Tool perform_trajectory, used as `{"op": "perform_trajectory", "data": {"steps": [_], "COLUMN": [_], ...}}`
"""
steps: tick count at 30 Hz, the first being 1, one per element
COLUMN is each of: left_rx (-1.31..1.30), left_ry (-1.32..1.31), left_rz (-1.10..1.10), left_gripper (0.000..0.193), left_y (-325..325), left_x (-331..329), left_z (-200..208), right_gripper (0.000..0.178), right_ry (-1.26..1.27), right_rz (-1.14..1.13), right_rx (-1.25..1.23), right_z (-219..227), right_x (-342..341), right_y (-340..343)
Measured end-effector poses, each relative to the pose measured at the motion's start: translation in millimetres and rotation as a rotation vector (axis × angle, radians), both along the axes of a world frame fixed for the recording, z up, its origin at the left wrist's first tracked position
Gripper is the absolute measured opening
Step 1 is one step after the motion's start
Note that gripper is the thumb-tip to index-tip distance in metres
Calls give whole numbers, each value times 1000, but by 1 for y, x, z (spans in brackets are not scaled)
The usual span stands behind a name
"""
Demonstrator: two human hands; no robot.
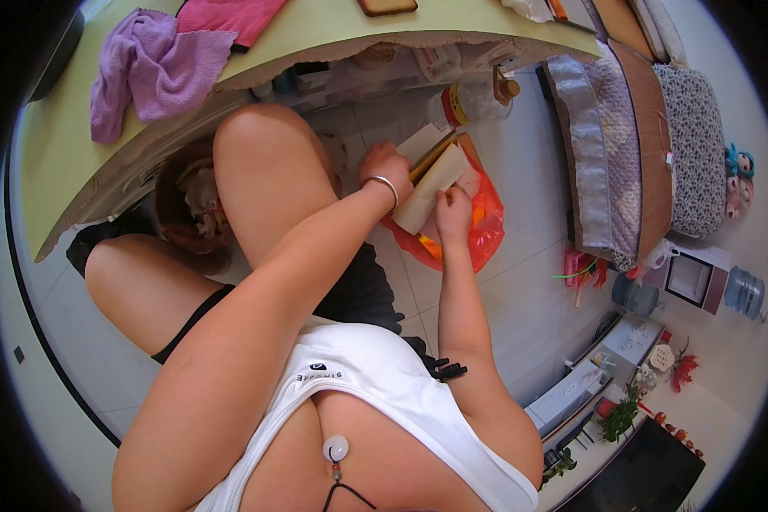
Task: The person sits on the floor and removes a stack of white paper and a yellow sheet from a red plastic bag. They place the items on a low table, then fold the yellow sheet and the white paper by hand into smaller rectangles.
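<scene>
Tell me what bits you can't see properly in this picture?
Head view only:
- Inside the orange bag: hidden by the pale flat package and both hands.
- Left hand fingers: tucked behind the package.
- Right hand fingertips: curled out of sight.
- Brown board on the table: cut by the top edge.

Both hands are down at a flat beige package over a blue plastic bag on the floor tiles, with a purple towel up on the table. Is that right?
Not quite: the plastic bag is orange-red, not blue, as the head view shows. The rest holds: the left hand and right hand are on the flat beige package above the floor tiles, and a purple towel lies on the table.
</scene>
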State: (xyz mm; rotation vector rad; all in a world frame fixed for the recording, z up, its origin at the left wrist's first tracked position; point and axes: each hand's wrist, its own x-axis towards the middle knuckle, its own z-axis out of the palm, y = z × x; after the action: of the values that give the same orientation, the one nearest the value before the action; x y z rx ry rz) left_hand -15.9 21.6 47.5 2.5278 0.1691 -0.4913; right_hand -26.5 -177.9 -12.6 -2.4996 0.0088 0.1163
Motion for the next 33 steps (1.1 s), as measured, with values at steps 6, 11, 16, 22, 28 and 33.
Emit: {"op": "perform_trajectory", "data": {"steps": [6,11,16,22,28,33], "left_rx": [-188,-247,-248,-326,-355,-292], "left_ry": [110,150,109,32,9,40], "left_rz": [-51,11,25,-15,-4,-86], "left_gripper": [32,31,31,33,34,34], "left_y": [-6,-6,-6,-4,-5,-5], "left_x": [1,2,1,0,0,-1], "left_z": [-15,-32,-30,-23,-21,-13], "right_gripper": [22,28,26,36,49,50], "right_ry": [-94,-213,-79,-109,-148,-184], "right_rz": [83,82,163,114,100,84], "right_rx": [-130,-241,-506,-650,-655,-647], "right_z": [6,14,27,11,-2,0], "right_x": [-4,-6,8,12,13,16], "right_y": [10,23,15,2,-11,-13]}}
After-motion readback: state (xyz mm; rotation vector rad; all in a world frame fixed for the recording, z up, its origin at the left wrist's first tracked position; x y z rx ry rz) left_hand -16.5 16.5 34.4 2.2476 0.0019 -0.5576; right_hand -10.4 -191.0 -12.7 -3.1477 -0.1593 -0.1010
